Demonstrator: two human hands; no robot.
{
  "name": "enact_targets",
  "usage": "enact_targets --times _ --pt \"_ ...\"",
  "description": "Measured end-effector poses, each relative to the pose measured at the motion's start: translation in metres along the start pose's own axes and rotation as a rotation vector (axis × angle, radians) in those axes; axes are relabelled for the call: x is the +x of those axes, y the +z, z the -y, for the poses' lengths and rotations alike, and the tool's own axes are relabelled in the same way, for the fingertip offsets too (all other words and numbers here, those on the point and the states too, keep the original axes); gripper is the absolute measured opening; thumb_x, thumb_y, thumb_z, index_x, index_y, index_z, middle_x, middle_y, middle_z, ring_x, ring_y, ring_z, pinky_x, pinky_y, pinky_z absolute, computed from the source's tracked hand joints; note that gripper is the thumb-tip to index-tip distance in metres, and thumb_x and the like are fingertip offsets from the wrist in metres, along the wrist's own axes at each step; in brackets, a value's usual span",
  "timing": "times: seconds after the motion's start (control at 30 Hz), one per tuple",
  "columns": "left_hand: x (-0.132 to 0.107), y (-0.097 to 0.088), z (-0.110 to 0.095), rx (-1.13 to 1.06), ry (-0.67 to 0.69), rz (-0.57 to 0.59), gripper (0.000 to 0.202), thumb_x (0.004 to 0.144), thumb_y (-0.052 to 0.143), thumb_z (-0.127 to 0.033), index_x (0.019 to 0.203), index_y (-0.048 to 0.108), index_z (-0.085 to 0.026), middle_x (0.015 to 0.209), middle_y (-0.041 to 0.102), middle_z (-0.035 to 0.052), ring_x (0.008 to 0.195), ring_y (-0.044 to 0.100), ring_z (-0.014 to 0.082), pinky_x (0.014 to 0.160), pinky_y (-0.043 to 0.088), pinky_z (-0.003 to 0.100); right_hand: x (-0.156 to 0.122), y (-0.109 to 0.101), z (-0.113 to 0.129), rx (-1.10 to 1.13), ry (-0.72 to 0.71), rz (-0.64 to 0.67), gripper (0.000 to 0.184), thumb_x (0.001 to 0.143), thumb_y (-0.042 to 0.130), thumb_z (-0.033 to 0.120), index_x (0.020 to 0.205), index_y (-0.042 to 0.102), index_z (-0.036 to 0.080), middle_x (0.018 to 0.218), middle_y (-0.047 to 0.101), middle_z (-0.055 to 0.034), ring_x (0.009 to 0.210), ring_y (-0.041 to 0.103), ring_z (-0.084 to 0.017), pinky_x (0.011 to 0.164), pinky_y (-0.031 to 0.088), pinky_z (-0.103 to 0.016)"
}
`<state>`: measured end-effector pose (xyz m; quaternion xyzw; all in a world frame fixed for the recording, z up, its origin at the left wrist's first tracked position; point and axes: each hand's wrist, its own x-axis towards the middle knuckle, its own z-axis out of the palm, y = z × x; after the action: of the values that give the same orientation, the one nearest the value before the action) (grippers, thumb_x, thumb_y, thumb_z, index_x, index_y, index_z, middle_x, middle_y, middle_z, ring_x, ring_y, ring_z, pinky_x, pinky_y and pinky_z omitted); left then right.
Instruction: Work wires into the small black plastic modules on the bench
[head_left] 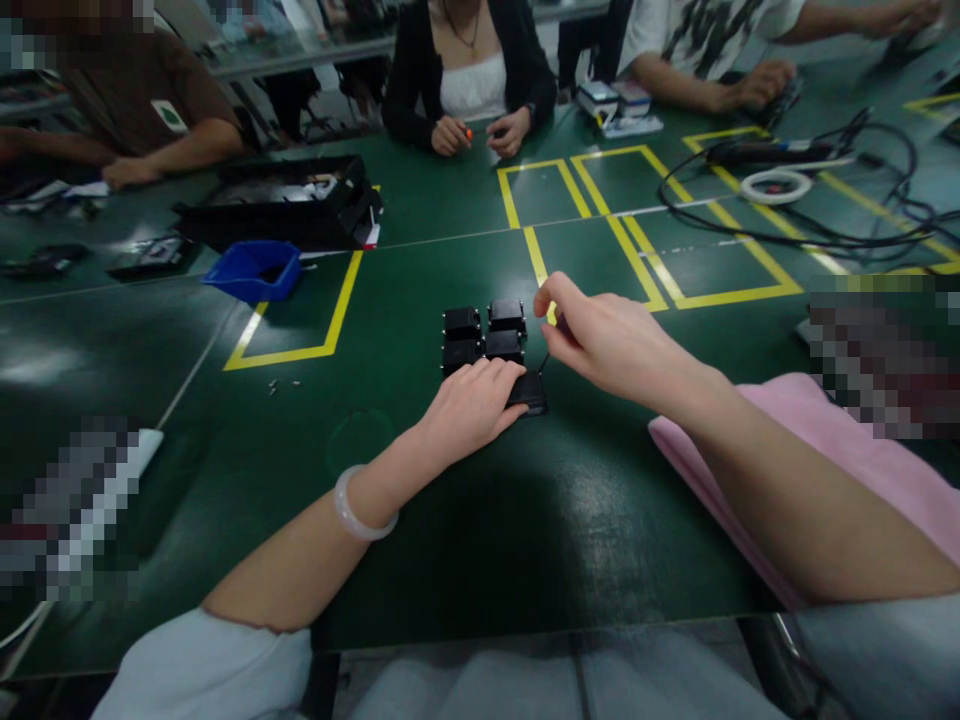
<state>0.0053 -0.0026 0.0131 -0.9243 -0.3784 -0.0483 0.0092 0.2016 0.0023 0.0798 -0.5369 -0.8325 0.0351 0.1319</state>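
My left hand is closed over a flat black rectangular part on the table, thumb along its near edge. Part of it is hidden under the fingers. In a pinch, my right hand grips a thin dark rod-like tool. The rod slants down to the right end of the black part; its upper end is hidden in the hand. Just beyond my left hand, several small black blocks stand close together in rows, with small shiny bits at their sides.
A blue bin and a black tray stand at the back left. Tiny loose pieces lie left of my hand. A pink cloth lies under my right forearm. Cables coil at right. Several people sit across the green table.
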Motion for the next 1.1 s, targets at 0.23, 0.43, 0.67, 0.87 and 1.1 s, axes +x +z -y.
enact_targets --times 0.23,0.43,0.67,0.87,1.1 --pt "0.0001 -0.0004 0.0003 0.003 0.005 -0.009 0.037 0.092 0.056 -0.037 0.12 0.048 -0.014 0.111 0.062 0.0097 0.099 0.059 0.0231 0.083 0.046 0.033 0.0001 -0.001 -0.0007 -0.026 0.002 0.014 0.027 0.093 0.036 0.039 0.103 0.054 0.02 0.077 0.066 -0.0037 0.064 0.057 -0.017 0.057 0.026 -0.027" --pt "0.0007 -0.0004 -0.0003 -0.002 -0.003 0.001 0.037 0.091 0.056 -0.037 0.12 0.048 -0.014 0.11 0.062 0.0092 0.1 0.059 0.0232 0.084 0.045 0.034 -0.001 -0.0015 -0.002 0.019 -0.017 0.009 0.03 0.09 0.037 0.03 0.116 0.048 0.02 0.082 0.066 -0.0038 0.064 0.056 -0.016 0.056 0.027 -0.026" --pt "0.0 -0.0008 -0.0004 -0.002 -0.006 0.009 0.037 0.092 0.056 -0.037 0.12 0.049 -0.014 0.111 0.062 0.0094 0.1 0.059 0.0234 0.084 0.045 0.034 0.0001 -0.0005 -0.0018 -0.024 -0.007 0.011 0.026 0.093 0.036 0.036 0.106 0.053 0.022 0.078 0.066 -0.0032 0.065 0.056 -0.017 0.058 0.027 -0.027" --pt "0.0005 -0.0005 -0.0003 -0.007 -0.005 0.008 0.038 0.091 0.057 -0.037 0.12 0.049 -0.014 0.11 0.061 0.0087 0.099 0.059 0.0238 0.084 0.046 0.035 -0.0004 -0.0013 -0.0012 0.028 -0.006 0.02 0.028 0.09 0.038 0.032 0.114 0.049 0.021 0.081 0.066 -0.0031 0.065 0.056 -0.016 0.057 0.027 -0.026" --pt "0.0004 -0.0001 0.0002 -0.005 -0.007 0.009 0.038 0.091 0.057 -0.037 0.12 0.049 -0.014 0.11 0.061 0.0089 0.1 0.058 0.0236 0.085 0.046 0.035 0.0003 -0.0009 -0.0013 0.009 -0.015 0.026 0.027 0.093 0.034 0.033 0.112 0.05 0.02 0.078 0.065 -0.0029 0.063 0.056 -0.017 0.056 0.026 -0.026"
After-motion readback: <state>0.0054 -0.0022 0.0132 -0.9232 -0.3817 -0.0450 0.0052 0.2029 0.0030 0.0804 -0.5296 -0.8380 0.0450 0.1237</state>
